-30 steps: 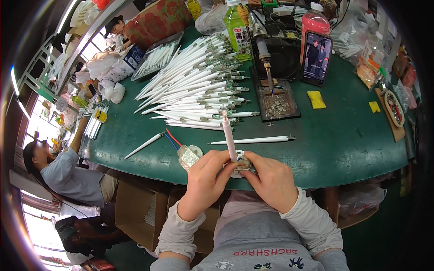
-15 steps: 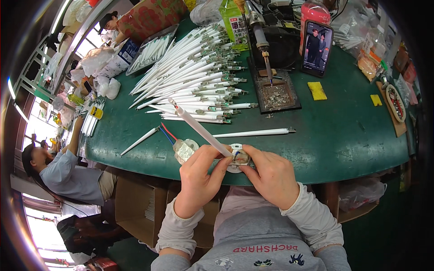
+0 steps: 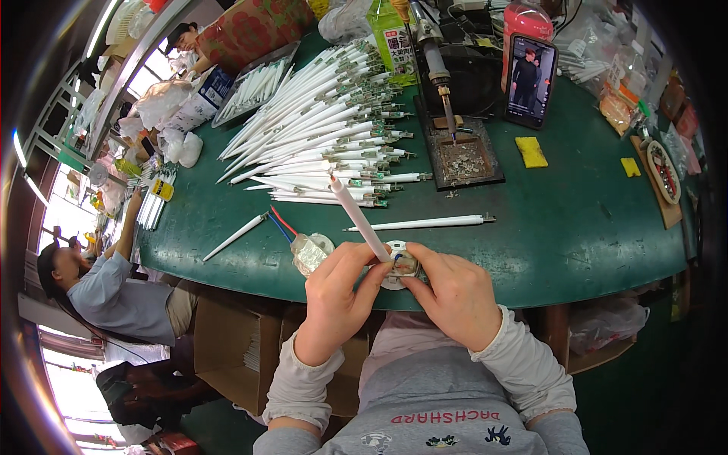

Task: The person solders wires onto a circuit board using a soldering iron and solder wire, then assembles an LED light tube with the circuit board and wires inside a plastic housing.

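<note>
My left hand (image 3: 337, 292) is closed around the lower end of a white tube (image 3: 355, 214), which stands tilted up from the fingers. My right hand (image 3: 459, 296) pinches a round white plastic base (image 3: 394, 283) by its right side. Inside the base a blue wire and a clear compartment show. The tube's lower end is at the base's left side, and fingers hide where they meet. Left of my left hand lies a silvery wrapped block (image 3: 309, 255) with red and blue wires, over another round white part (image 3: 324, 243).
Beyond my hands lie one white tube (image 3: 425, 224) and a large heap of tubes with small circuit boards (image 3: 326, 129). A soldering iron (image 3: 447, 102) points down at a tray (image 3: 464, 161). Further right are a phone (image 3: 531, 82) and yellow sponge (image 3: 531, 152). A co-worker (image 3: 121, 292) sits left.
The upper end of the tube in my left hand has swung to the right, so it stands steeper. My right hand and the base have hardly moved.
</note>
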A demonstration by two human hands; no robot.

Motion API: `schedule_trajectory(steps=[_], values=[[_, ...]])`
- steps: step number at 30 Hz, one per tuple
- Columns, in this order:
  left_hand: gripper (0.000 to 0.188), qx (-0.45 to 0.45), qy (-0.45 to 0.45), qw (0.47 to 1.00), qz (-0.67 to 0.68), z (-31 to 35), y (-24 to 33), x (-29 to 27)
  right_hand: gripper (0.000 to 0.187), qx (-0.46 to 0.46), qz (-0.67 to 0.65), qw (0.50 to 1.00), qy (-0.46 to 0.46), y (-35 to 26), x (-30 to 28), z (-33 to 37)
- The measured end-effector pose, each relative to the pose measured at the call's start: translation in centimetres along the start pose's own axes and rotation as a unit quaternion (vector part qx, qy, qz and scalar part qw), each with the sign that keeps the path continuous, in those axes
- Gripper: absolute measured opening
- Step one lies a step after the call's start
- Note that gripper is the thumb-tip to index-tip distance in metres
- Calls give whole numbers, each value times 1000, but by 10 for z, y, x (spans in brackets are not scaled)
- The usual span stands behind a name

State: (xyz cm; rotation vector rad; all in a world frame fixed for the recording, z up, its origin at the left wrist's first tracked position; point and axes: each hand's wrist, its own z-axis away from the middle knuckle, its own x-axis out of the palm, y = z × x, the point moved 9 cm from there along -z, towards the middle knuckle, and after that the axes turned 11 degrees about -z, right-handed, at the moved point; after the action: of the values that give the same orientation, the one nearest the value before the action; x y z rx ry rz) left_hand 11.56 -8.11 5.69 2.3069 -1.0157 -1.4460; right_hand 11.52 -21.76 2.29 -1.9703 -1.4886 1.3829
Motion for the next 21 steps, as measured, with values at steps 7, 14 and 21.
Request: schedule_trajectory(steps=[7, 14, 21], values=[[16, 4, -4, 1000, -11, 0, 1, 0, 40, -5, 3, 1000, 2, -1, 0, 0], [17, 10, -1, 1000, -17, 0, 1, 0, 40, -4, 8, 1000, -1, -1, 0, -1], [18, 16, -3, 1000, -23, 1, 2, 1, 41, -7, 8, 1000, 2, -1, 0, 0]])
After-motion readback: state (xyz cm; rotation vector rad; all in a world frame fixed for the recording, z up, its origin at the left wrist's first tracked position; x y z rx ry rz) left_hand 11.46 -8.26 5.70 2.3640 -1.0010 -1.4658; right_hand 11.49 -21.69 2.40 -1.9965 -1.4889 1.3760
